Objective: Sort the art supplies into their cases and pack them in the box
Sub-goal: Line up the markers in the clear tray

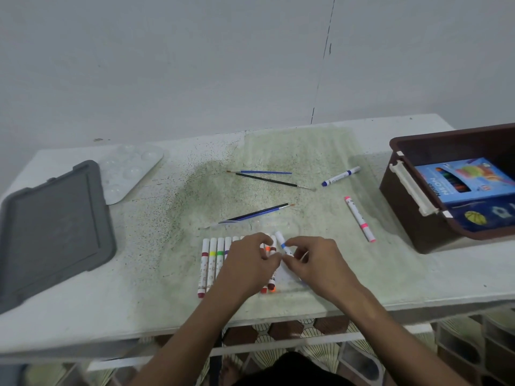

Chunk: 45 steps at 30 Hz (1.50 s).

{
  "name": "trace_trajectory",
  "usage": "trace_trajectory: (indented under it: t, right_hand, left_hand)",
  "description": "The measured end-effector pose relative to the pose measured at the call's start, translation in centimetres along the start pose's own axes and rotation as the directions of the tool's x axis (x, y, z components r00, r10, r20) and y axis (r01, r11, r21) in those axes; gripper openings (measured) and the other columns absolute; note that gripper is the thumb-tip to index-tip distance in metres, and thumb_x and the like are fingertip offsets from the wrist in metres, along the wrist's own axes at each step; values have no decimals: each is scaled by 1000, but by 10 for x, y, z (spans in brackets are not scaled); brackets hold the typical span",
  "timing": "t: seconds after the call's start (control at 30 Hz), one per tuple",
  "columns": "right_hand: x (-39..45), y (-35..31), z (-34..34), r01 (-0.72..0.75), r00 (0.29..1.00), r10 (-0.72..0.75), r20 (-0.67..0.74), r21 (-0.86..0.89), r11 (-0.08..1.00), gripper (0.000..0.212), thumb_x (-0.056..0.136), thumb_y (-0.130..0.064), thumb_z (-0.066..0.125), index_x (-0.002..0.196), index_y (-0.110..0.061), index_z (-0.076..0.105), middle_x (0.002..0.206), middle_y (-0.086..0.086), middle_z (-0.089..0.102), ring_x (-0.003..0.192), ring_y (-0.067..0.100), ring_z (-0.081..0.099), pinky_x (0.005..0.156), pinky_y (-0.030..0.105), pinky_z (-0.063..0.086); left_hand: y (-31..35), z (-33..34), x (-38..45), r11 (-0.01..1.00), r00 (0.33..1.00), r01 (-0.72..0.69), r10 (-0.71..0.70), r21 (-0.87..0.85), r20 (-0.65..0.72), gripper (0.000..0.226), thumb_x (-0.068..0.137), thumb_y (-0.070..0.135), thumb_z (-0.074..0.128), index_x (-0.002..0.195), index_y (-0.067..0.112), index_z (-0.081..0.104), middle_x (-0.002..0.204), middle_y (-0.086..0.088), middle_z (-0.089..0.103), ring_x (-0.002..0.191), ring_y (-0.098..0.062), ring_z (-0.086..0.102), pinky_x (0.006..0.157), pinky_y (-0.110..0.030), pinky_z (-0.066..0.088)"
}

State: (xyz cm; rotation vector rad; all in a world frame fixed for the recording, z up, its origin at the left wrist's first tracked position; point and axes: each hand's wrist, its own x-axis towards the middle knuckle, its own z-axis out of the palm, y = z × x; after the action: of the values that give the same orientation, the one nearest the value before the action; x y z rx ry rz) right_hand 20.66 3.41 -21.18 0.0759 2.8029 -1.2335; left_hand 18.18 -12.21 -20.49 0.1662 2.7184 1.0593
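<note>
Speckled table [139, 307] with markers [212, 263], brushes [274, 181].

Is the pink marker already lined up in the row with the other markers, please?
No, the pink marker lies alone on the table, well apart from the row.

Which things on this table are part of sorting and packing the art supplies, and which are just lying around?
Part of the job:
row of markers
blue-banded marker held by right hand beside left hand
loose pink marker
loose blue marker
paintbrushes
brown box

Lying about:
grey lid
white palette
</note>
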Motion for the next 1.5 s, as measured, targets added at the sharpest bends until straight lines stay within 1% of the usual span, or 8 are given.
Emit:
trace_trajectory:
  t: [0.2,0.37,0.57,0.67,0.8,0.9,1.1,1.5]
  right_hand:
    - [-8,1,5,39,998,-40,49,17,999,23,89,-32,63,107,-21,71,73,-4,69,61,3,62,58,9,44]
    - [-7,3,-2,92,992,-91,88,-7,996,15,91,-23,62,100,-15,71,74,-8,64,60,-4,57,56,6,37]
    - [-7,8,-2,168,980,-159,120,-74,983,32,89,-27,65,120,-18,65,99,-9,61,69,-11,47,65,1,33]
    - [-3,10,1,210,974,-199,103,-110,971,30,89,-20,63,120,-18,65,110,-4,62,87,-1,54,77,3,35]
    - [0,16,2,214,972,-194,132,-166,963,36,90,-28,63,125,-20,61,112,-5,61,106,14,54,90,20,40]
    - [-2,20,1,235,966,-208,152,-196,952,42,89,-35,63,129,-23,58,111,-7,56,105,14,51,89,21,39]
    - [-2,23,-1,192,979,-171,112,-212,958,47,84,-41,66,129,-31,57,98,-7,39,94,9,34,77,3,28]
    - [-1,26,2,155,985,-138,99,-191,969,47,83,-44,66,128,-36,57,92,-14,32,93,6,33,73,7,30]
  left_hand:
    - [-1,6,-3,999,999,-31,31,-19,-23,23,90,37,57,110,25,63,64,9,58,54,-1,55,61,-23,51]
    - [-3,2,-6,996,996,-86,86,7,10,28,93,34,55,118,23,63,68,14,54,58,3,52,56,-6,35]
    - [-5,-8,-6,990,974,-144,141,6,178,40,88,34,64,127,28,58,74,3,67,68,-6,62,61,-10,44]
    - [-2,-10,-2,981,967,-182,167,61,191,33,89,34,63,121,27,61,78,-5,67,73,-15,63,63,-17,45]
    - [-1,-9,2,971,969,-205,183,126,168,39,87,37,64,125,28,58,74,6,58,63,-1,51,57,-9,33]
    - [-7,-4,2,965,971,-214,193,152,144,40,86,42,63,125,33,57,79,11,49,68,0,47,61,-15,34]
    - [-12,0,2,949,966,-240,213,203,147,36,88,45,58,123,38,56,80,13,42,71,-2,42,64,-20,33]
    - [-7,-4,6,954,969,-205,167,219,181,41,85,44,64,125,36,59,77,14,44,72,-4,46,72,-22,43]
